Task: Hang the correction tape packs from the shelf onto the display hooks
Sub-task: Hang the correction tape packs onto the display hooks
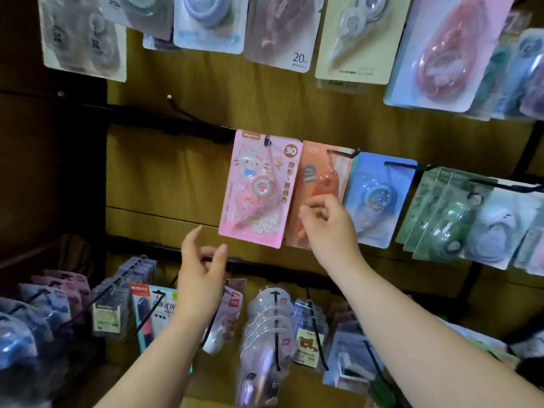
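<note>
Right hand (326, 228) fingers are loosely curled against the orange pack (319, 184), can't tell if it's a real pinch. Left hand (203, 269) is spread open, empty. Pink pack (259, 189) already hangs; one empty hook (179, 108) left of it looks unfilled.

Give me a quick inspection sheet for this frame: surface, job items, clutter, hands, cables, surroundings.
Surface: brown backboard with black hook rails.
Job's things: pink cat pack hangs on a hook; orange pack beside it, partly behind; blue pack further right.
Clutter: empty hook upper left; crowded packs on the lower row.
Grippers: left hand open, holding nothing; right hand at the orange pack's lower part, grip unclear.
Cables: nothing seen.
Surroundings: dim; dark panel at left.
</note>
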Demonstrator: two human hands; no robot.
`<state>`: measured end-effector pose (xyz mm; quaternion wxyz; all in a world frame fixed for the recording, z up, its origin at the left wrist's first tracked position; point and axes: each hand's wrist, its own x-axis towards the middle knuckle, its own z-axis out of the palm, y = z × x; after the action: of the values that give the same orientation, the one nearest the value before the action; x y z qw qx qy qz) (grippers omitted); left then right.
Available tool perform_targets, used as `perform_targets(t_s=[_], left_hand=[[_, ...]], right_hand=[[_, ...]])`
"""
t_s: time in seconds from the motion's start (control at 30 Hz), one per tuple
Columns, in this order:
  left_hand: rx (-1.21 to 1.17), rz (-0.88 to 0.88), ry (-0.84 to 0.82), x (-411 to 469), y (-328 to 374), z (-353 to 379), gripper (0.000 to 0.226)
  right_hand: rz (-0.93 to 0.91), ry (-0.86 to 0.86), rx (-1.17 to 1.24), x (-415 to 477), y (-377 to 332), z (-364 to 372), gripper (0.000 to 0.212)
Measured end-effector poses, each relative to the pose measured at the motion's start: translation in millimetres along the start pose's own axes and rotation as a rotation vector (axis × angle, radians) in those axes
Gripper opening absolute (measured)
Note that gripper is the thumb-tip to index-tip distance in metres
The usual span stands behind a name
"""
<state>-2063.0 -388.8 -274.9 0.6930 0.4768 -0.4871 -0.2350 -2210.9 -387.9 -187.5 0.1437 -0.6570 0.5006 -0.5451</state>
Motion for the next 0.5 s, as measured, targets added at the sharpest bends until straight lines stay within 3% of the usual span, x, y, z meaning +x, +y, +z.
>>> perform_targets(t_s=[0.07,0.17,0.27,0.5], left_hand=[[-0.011,0.024,-0.012,-19,-1,-7,0.018],[-0.006,0.057,-0.071,-57,7,-10,0.033],[-0.064,0.012,-0.240,-103,9,-1,0.035],[-0.068,-0.387,-0.518,-207,-45,39,0.035]], right_hand=[[0.028,-0.052,-0.015,-24,8,-12,0.023],[0.101,-0.132,-0.039,-62,23,-34,0.024],[0.194,-0.188,-0.055,-102,49,-59,0.027],[0.481,-0.239,-0.071,-200,154,-113,0.029]])
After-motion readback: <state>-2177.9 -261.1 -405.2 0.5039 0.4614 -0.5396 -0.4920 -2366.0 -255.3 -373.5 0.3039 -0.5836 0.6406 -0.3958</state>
